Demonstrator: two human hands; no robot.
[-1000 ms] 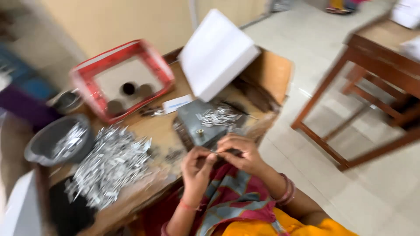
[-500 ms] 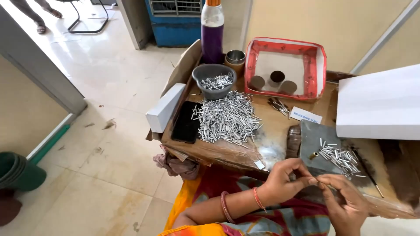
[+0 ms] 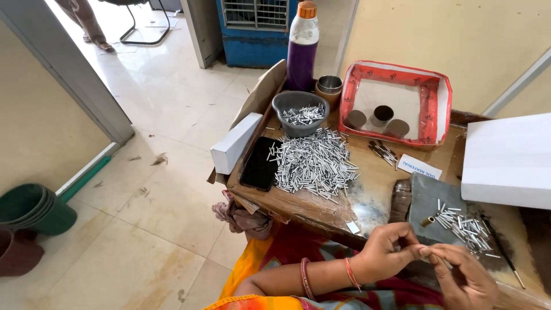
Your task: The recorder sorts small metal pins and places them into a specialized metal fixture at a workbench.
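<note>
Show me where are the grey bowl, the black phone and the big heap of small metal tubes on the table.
grey bowl (image 3: pixel 284 102): head view, on its left rim.
black phone (image 3: pixel 259 165): head view, middle of its dark screen.
heap of small metal tubes (image 3: pixel 313 163): head view, centre of the pile.

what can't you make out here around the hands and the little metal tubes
Head view only:
- What the left hand and right hand pinch: hidden by the fingers.
- Right hand's lower part: cut off by the bottom edge.
- Metal tubes: too small to tell ends.
- Grey bowl depth: hidden by its contents.
</note>
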